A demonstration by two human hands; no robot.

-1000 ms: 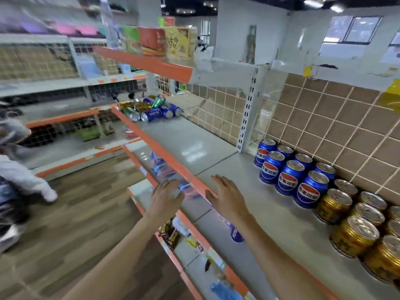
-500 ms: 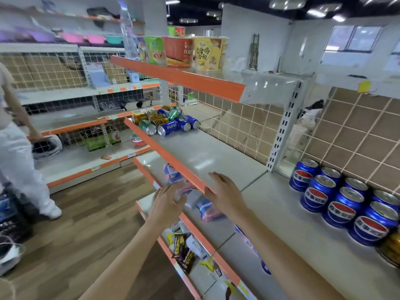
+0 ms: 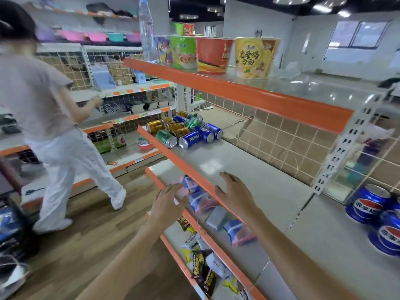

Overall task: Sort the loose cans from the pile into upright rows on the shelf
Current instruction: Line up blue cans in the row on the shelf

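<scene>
**Orange-edged shelf, loose cans at its far end, both hands empty**

Orange trim along the front lip of the grey shelf (image 3: 255, 169), running from near foreground to far left. Pile of loose cans (image 3: 184, 129) at the far end of that shelf, all lying on their sides: gold, green and blue ones jumbled together and touching, one blue can reading PEPSI nearest the front edge. Upright blue cans (image 3: 372, 204) at the right edge of the view, standing close together on the same shelf level, well apart from the pile, partly cut off by the frame.

Left hand (image 3: 166, 204) stretched forward in front of the shelf's lip, over the lower tier, fingers straight and slightly spread, holding nothing. Right hand (image 3: 236, 193) just beside it, above the shelf's front edge, fingers likewise extended and loosely spread, gripping nothing. Both well short of the pile.

Below the hands, snack packets (image 3: 201, 200) in blue and pink on the lower tier, darker packets further down. Above, instant noodle tubs (image 3: 255, 57) in yellow, red and green lined along the upper shelf, with a clear bottle (image 3: 147, 33) beside them. Off to the left, another person (image 3: 43, 118) in a pale top and white trousers, mid-stride on the wooden floor (image 3: 82, 245).
</scene>
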